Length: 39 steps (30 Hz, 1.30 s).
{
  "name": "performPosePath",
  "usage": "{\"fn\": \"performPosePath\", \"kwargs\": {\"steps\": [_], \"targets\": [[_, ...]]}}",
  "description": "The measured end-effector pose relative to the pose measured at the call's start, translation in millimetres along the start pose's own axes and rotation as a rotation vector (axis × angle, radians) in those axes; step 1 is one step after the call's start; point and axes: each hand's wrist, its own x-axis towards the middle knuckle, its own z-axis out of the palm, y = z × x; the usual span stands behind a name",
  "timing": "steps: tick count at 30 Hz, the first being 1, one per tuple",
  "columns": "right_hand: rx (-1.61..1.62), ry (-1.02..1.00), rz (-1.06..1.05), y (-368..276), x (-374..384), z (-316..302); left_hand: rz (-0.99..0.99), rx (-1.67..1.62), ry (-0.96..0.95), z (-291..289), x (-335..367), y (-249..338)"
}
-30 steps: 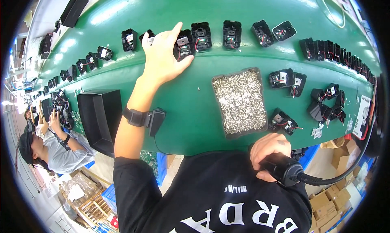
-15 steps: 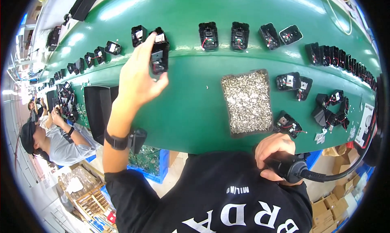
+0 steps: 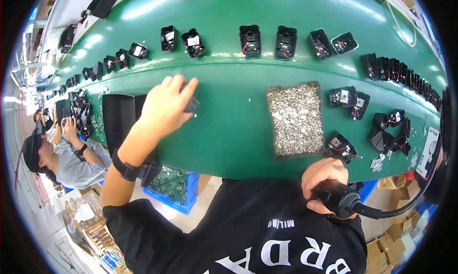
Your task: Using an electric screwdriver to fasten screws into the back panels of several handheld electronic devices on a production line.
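My left hand is over the green bench, its fingers closed on a small black plastic housing. Most of that housing is hidden beneath the fingers and palm. Close to my body, my right hand grips a black electric screwdriver, whose thick cable trails off to the right. Its tip is out of sight. Between the hands stands a shallow tray heaped with small silver screws. A black housing with a red wire lies just beyond my right hand.
Open black housings stand in a row along the far side of the green bench. More housings cluster at the right. A black box sits left of my left hand. A co-worker works farther left.
My left hand has drawn back from the row toward me, bringing the black housing along. Another housing it partly covered now shows fully in the row. My right hand has stayed nearly still.
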Motion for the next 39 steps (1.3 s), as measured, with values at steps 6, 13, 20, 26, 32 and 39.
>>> {"fn": "performPosePath", "kwargs": {"steps": [6, 13, 20, 26, 32, 39], "targets": [[-0.016, 0.0, 0.017, 0.8, 10.2, -10.7, -0.235, -0.682, 0.371, 12.8, -3.1, -14.0], [-0.067, -0.074, 0.034, 1.3, 19.6, -16.0, -0.209, -0.886, 0.611, 70.9, 44.3, 20.9], [-0.045, -0.025, 0.039, -3.4, 7.5, -12.3, -0.155, -0.62, 0.611, 63.4, 22.0, 24.1], [0.021, -0.023, 0.036, 0.3, 11.9, -15.3, -0.409, -0.592, 0.571, 84.9, -38.6, 30.5], [-0.006, -0.09, 0.052, 5.9, 23.4, -25.8, -0.314, -0.544, 0.535, 83.7, -15.8, 29.5], [-0.044, 0.058, 0.002, -18.9, -23.3, 11.6, -0.179, -0.537, 0.425, 69.5, -24.1, 23.1]]}}
